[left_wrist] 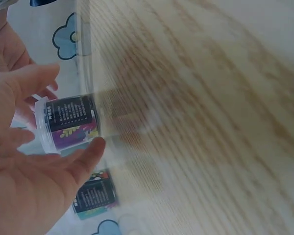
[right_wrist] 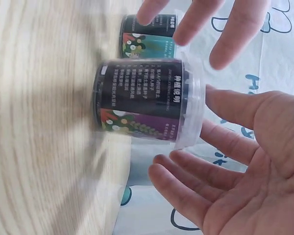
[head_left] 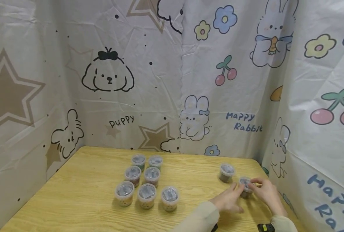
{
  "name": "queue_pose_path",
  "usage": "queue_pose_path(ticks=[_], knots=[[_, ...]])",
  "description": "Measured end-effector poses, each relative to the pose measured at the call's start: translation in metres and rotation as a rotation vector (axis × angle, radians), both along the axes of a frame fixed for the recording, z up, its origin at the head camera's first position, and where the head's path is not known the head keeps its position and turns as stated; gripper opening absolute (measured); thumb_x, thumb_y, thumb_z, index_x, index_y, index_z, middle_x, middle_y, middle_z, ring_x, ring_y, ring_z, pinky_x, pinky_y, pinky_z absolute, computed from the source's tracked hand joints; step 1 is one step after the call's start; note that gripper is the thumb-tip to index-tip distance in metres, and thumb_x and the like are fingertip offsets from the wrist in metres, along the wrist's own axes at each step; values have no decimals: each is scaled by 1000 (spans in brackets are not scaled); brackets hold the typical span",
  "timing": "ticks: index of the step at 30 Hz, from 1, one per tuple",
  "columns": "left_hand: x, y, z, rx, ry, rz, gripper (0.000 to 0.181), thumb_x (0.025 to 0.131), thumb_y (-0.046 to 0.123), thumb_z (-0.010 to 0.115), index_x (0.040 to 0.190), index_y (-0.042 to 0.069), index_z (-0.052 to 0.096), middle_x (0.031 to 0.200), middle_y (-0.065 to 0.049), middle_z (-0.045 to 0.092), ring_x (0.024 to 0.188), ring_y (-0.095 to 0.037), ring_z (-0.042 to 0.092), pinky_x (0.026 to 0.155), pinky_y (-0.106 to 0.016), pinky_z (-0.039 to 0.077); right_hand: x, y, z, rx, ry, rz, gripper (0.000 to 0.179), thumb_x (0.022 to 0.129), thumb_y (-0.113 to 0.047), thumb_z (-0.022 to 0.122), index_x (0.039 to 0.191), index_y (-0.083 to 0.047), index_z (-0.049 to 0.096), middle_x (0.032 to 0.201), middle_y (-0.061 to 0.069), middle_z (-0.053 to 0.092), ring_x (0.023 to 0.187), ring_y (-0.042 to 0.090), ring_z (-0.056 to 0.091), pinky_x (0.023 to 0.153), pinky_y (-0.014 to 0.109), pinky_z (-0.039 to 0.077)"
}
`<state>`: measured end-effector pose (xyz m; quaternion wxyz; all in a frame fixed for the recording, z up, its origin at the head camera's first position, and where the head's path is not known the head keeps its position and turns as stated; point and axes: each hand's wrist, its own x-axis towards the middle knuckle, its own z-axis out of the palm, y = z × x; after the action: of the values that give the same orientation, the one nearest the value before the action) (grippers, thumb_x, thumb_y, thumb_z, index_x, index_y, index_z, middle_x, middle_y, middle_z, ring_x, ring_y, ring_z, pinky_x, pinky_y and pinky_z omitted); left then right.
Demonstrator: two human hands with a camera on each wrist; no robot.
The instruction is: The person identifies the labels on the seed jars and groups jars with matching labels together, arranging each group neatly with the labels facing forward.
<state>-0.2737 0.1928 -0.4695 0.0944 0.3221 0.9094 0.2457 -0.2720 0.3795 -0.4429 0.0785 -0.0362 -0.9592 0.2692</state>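
A small clear plastic tub (head_left: 245,192) with a translucent lid stands on the table at the right. Its purple and black printed label (right_wrist: 137,93) faces the right wrist view. My left hand (head_left: 229,198) is at the tub's left side, fingers loosely extended, one fingertip by its base in the left wrist view. From the other side, my right hand (head_left: 266,193) has its thumb and fingertips close to the lid (right_wrist: 191,105), spread and not closed round it. Just behind stands a second tub (head_left: 226,174) with a teal label.
Several similar lidded tubs (head_left: 146,196) stand grouped in rows on the left half of the wooden table (head_left: 82,199). A printed cloth (head_left: 160,96) with cartoon animals hangs along the back and sides of the table.
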Motion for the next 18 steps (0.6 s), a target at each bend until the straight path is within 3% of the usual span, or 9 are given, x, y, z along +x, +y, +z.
queue_pose_path(ticks=[7,15,18], knots=[[-2,0,-1,22,-148,-14,93,86,37,75,154,45,12,163,8,15,143,-16,35,108,-36,45,-1,-2,-5,7,-27,23,46,95,-34,63,119,5,64,128,33,57,111,53,57,85,60,52],[-1,-13,2,77,-68,-46,86,87,40,73,156,25,24,160,5,26,142,-11,35,111,-26,39,1,-3,-2,-49,-42,188,50,86,-31,76,118,5,66,127,33,59,106,46,64,83,50,57],[1,-18,3,87,-54,-46,86,87,40,73,156,21,25,159,3,27,143,-11,34,111,-26,39,0,-7,-6,-29,-15,197,55,78,-34,83,115,3,66,123,32,61,103,44,66,81,49,58]])
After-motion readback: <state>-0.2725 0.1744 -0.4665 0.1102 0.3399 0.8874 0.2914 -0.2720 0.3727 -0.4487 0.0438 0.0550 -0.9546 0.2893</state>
